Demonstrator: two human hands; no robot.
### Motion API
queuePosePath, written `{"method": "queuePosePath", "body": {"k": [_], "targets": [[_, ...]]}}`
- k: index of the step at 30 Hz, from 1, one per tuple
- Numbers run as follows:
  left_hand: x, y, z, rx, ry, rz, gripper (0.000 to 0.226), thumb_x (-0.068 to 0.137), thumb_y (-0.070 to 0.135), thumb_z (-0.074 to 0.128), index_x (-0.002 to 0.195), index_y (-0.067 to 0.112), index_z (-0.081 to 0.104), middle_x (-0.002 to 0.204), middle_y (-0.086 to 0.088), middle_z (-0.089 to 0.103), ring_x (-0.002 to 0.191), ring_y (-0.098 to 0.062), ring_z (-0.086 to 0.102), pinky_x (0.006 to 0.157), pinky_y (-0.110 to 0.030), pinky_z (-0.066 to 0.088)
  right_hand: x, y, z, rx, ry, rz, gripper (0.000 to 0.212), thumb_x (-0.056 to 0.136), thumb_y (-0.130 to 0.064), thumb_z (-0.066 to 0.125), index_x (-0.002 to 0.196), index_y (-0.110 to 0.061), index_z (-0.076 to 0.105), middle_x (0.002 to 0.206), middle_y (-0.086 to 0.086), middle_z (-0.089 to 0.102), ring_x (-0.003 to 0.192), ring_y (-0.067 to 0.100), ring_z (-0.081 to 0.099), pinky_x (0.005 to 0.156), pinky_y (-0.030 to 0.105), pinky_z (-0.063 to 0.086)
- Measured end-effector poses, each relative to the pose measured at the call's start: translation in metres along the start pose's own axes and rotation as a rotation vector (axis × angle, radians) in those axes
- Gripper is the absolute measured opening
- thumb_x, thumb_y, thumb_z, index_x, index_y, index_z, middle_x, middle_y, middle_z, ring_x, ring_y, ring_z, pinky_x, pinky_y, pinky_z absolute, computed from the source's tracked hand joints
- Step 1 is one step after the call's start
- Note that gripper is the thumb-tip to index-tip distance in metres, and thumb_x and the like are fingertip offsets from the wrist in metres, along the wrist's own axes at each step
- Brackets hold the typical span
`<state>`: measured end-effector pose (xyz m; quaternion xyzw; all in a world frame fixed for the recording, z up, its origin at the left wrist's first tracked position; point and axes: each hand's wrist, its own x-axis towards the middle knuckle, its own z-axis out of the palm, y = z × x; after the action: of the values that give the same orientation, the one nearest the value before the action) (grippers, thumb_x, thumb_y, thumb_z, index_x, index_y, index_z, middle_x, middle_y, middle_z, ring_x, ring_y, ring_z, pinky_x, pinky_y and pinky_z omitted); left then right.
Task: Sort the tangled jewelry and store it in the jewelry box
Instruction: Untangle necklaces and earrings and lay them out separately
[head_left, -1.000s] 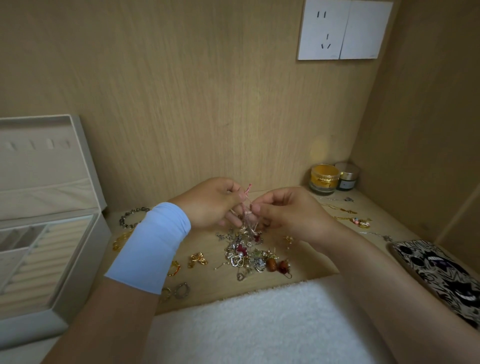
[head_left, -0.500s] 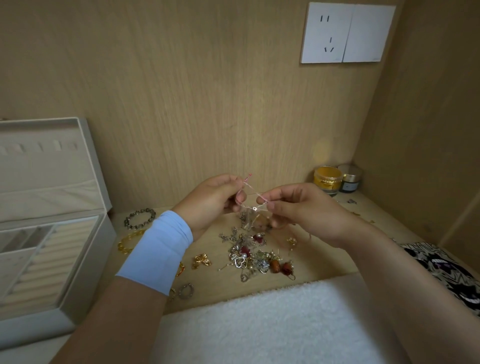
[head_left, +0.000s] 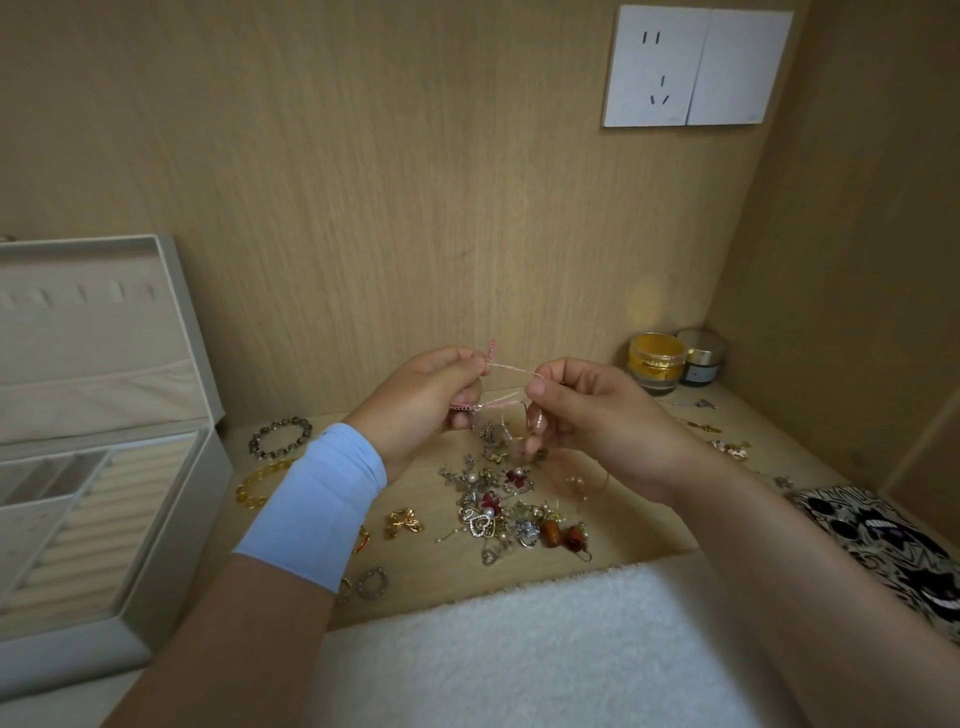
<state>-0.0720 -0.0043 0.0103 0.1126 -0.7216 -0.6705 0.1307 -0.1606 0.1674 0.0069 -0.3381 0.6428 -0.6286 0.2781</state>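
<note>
While left hand (head_left: 431, 400) and right hand (head_left: 587, 415) each pinch a pink chain (head_left: 511, 368) taut above the counter (head_left: 441, 577), tangled pile (head_left: 498, 514) sits just beneath. Jewelry box (head_left: 176, 519), left, looks unfilled, so task seems barely begun.

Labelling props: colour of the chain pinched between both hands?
The chain is pink; head view.

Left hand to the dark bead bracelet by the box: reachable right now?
Likely yes once freed: the dark bead bracelet lies uncovered left of the left hand, but that hand pinches the pink chain.
</note>
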Motion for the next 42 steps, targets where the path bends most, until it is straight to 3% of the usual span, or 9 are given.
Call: {"method": "queuePosePath", "body": {"k": [8, 11, 16, 21, 27, 30, 34, 39, 42], "targets": [[-0.003, 0.009, -0.002, -0.221, 0.034, -0.011, 0.02, 0.104, 0.016, 0.044, 0.087, 0.012, 0.054, 0.054, 0.004, 0.046, 0.055, -0.016, 0.051, 0.072, -0.032, 0.047, 0.004, 0.001, -0.006, -0.197, 0.195, -0.042, 0.008, 0.093, -0.011, 0.069, 0.091, -0.011, 0.061, 0.059, 0.002, 0.053, 0.044, 0.008, 0.042, 0.041, 0.016, 0.035], [-0.004, 0.013, -0.002, -0.302, 0.01, -0.044, 0.018, 0.104, 0.017, 0.044, 0.088, 0.012, 0.051, 0.055, 0.003, 0.048, 0.053, -0.018, 0.055, 0.081, -0.043, 0.05, 0.007, 0.003, -0.006, -0.279, 0.29, -0.111, 0.008, 0.091, -0.013, 0.072, 0.09, -0.01, 0.064, 0.064, 0.006, 0.055, 0.045, 0.002, 0.044, 0.045, 0.013, 0.037], [-0.009, 0.018, 0.0, -0.269, 0.024, -0.086, 0.019, 0.105, 0.018, 0.043, 0.089, 0.012, 0.052, 0.062, 0.001, 0.049, 0.047, -0.015, 0.049, 0.045, -0.026, 0.049, 0.008, 0.007, -0.012, -0.418, 0.317, -0.182, 0.009, 0.088, -0.021, 0.076, 0.087, -0.019, 0.067, 0.067, 0.001, 0.055, 0.054, 0.004, 0.046, 0.059, 0.023, 0.042], [-0.01, 0.019, 0.0, -0.18, 0.016, -0.094, 0.02, 0.105, 0.022, 0.042, 0.089, 0.016, 0.051, 0.063, 0.005, 0.055, 0.047, -0.013, 0.049, 0.04, -0.021, 0.038, 0.005, 0.01, -0.015, -0.674, 0.337, -0.246, 0.006, 0.089, -0.028, 0.073, 0.087, -0.033, 0.071, 0.076, -0.012, 0.06, 0.062, -0.003, 0.051, 0.064, 0.024, 0.041], [-0.014, 0.024, 0.004, -0.086, -0.046, -0.079, 0.017, 0.104, 0.023, 0.045, 0.094, 0.014, 0.055, 0.072, 0.001, 0.065, 0.051, -0.014, 0.055, 0.04, -0.02, 0.035, 0.004, 0.009, 0.003, -0.574, 0.041, -0.085, 0.053, 0.086, -0.024, 0.064, 0.137, -0.035, 0.056, 0.136, -0.015, 0.057, 0.126, 0.001, 0.05, 0.107, 0.028, 0.04], [-0.015, 0.026, 0.003, 0.071, -0.061, -0.051, 0.016, 0.103, 0.022, 0.048, 0.094, 0.013, 0.058, 0.076, -0.001, 0.069, 0.052, -0.015, 0.056, 0.039, -0.019, 0.033, 0.006, 0.008, 0.015, -0.213, -0.108, -0.073, 0.029, 0.096, -0.004, 0.061, 0.121, -0.017, 0.064, 0.098, 0.003, 0.07, 0.092, 0.011, 0.066, 0.085, 0.027, 0.052], [-0.014, 0.033, -0.003, 0.453, -0.012, 0.02, 0.012, 0.099, 0.021, 0.056, 0.09, 0.018, 0.063, 0.067, 0.008, 0.07, 0.05, -0.011, 0.054, 0.05, -0.022, 0.041, 0.011, 0.009, 0.016, -0.237, -0.023, -0.112, 0.008, 0.093, -0.007, 0.068, 0.099, -0.01, 0.072, 0.072, 0.006, 0.061, 0.069, 0.02, 0.054, 0.07, 0.035, 0.047], [-0.017, 0.041, -0.014, 0.677, 0.088, 0.094, 0.006, 0.096, 0.024, 0.06, 0.093, 0.022, 0.066, 0.063, 0.011, 0.067, 0.048, 0.0, 0.052, 0.056, -0.018, 0.045, 0.007, 0.005, 0.009, -0.171, 0.031, -0.086, 0.008, 0.089, -0.004, 0.072, 0.096, -0.001, 0.073, 0.079, 0.03, 0.062, 0.069, 0.027, 0.054, 0.07, 0.041, 0.049], [-0.022, 0.048, -0.02, 0.895, 0.037, 0.056, 0.011, 0.092, 0.031, 0.066, 0.102, 0.026, 0.067, 0.08, 0.008, 0.064, 0.063, -0.001, 0.053, 0.065, -0.022, 0.041, 0.006, 0.004, 0.008, -0.146, 0.091, -0.106, 0.006, 0.087, -0.005, 0.073, 0.092, -0.006, 0.076, 0.094, 0.034, 0.067, 0.068, 0.024, 0.057, 0.064, 0.028, 0.054]]}}
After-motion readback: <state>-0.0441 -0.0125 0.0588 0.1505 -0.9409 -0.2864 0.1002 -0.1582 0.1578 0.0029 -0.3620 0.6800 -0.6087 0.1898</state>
